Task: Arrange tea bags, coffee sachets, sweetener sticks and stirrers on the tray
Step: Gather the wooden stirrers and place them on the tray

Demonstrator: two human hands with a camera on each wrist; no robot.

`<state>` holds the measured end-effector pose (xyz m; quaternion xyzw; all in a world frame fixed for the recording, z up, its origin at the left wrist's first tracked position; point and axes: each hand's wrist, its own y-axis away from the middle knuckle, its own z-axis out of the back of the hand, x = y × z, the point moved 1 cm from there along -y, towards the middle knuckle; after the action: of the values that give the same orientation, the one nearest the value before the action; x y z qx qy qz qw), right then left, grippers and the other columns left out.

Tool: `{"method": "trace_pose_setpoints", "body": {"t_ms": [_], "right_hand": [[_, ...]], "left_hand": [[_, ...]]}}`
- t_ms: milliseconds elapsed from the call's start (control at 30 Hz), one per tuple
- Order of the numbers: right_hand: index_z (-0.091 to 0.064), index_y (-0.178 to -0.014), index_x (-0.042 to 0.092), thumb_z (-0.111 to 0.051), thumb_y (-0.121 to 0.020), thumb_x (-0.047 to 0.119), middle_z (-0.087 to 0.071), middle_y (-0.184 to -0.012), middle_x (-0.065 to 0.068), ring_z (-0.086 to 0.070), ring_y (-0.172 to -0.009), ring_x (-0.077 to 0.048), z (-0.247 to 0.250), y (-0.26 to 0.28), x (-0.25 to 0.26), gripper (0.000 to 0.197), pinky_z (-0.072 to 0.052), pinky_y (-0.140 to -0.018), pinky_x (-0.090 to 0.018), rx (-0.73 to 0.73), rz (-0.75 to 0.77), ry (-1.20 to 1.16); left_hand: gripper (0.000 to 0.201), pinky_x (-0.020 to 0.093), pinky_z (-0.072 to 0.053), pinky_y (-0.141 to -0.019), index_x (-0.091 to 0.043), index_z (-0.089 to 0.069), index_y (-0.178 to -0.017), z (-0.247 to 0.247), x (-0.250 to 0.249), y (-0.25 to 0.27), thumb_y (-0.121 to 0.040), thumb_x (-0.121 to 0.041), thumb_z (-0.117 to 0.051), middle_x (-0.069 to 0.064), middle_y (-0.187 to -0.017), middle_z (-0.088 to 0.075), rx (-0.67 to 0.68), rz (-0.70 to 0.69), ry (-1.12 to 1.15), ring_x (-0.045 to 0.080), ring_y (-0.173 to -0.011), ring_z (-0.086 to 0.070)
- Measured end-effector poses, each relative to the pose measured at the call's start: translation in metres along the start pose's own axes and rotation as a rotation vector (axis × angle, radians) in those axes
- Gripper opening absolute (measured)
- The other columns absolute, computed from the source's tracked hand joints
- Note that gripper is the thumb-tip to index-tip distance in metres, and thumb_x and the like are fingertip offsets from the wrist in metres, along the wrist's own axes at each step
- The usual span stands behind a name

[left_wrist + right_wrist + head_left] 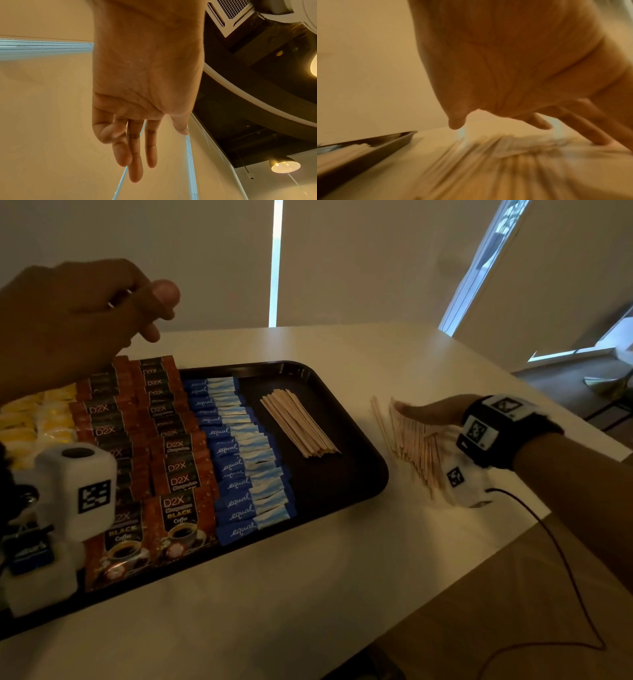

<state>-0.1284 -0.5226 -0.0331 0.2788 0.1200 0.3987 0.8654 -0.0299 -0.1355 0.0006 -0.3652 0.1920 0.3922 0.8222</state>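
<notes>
A black tray on the white table holds yellow tea bags at its left, brown coffee sachets, blue sweetener sticks and a neat bundle of wooden stirrers. More stirrers lie loose on the table right of the tray, blurred in the right wrist view. My right hand hovers low over this loose pile with straight fingers, palm down, holding nothing. My left hand is raised above the tray's far left, relaxed and empty.
A thin black cable runs from my right wrist over the table's right edge. The table's near edge runs diagonally at the lower right. Blinds and bright window strips stand behind the table.
</notes>
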Motion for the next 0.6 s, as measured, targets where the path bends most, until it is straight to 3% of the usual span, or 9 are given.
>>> {"method": "trace_pose_setpoints", "body": {"t_ms": [100,200,333,433,500,600], "right_hand": [[-0.019,-0.148,0.009,-0.024,-0.090,0.065,-0.018,-0.155,-0.013,-0.018,-0.143,-0.026,-0.003,0.008,0.022,0.081,-0.011,-0.115,-0.037,-0.068,0.031,0.018],[-0.018,-0.148,0.007,-0.020,-0.091,0.065,-0.019,-0.155,-0.015,-0.019,-0.142,-0.029,-0.002,0.006,0.027,0.081,-0.013,-0.114,-0.038,-0.092,0.069,0.049],[-0.030,-0.144,0.004,-0.025,-0.089,0.066,-0.031,-0.149,-0.019,-0.032,-0.135,-0.038,0.006,0.012,0.018,0.082,-0.028,-0.107,-0.049,-0.044,0.064,-0.104],[-0.036,-0.142,0.008,-0.033,-0.078,0.075,-0.032,-0.148,-0.019,-0.033,-0.133,-0.042,0.011,0.017,0.010,0.092,-0.036,-0.099,-0.057,-0.006,0.045,-0.161],[-0.031,-0.144,0.012,-0.037,-0.070,0.079,-0.029,-0.149,-0.021,-0.032,-0.133,-0.044,0.012,0.021,0.007,0.100,-0.036,-0.098,-0.059,-0.011,0.019,-0.158],[-0.023,-0.147,0.005,-0.041,-0.080,0.070,-0.024,-0.151,-0.023,-0.025,-0.137,-0.040,0.005,0.024,0.008,0.095,-0.026,-0.108,-0.050,-0.089,-0.058,-0.109]], "left_hand": [[0.040,0.054,-0.052,-0.073,-0.057,-0.057,-0.086,0.001,-0.004,0.001,-0.073,-0.087,-0.034,-0.016,-0.089,-0.063,0.008,0.034,-0.015,0.028,-0.081,-0.063],[0.041,0.058,-0.050,-0.075,-0.059,-0.055,-0.083,-0.001,-0.009,0.004,-0.074,-0.089,-0.028,-0.013,-0.085,-0.061,0.030,0.037,-0.061,0.034,-0.080,-0.061],[0.040,0.060,-0.050,-0.075,-0.060,-0.056,-0.082,0.001,-0.011,0.005,-0.074,-0.088,-0.029,-0.011,-0.085,-0.061,0.018,0.034,-0.066,0.036,-0.082,-0.061],[0.037,0.063,-0.049,-0.075,-0.061,-0.055,-0.084,0.002,-0.012,0.007,-0.075,-0.087,-0.030,-0.004,-0.089,-0.063,0.022,0.022,-0.072,0.038,-0.083,-0.061],[0.038,0.061,-0.050,-0.075,-0.060,-0.054,-0.085,0.003,-0.014,0.011,-0.076,-0.087,-0.029,-0.008,-0.086,-0.061,0.022,0.007,-0.086,0.037,-0.080,-0.061],[0.039,0.061,-0.049,-0.076,-0.060,-0.054,-0.085,0.003,-0.014,0.011,-0.075,-0.087,-0.028,-0.012,-0.086,-0.061,0.079,0.031,-0.076,0.036,-0.078,-0.060]]}}
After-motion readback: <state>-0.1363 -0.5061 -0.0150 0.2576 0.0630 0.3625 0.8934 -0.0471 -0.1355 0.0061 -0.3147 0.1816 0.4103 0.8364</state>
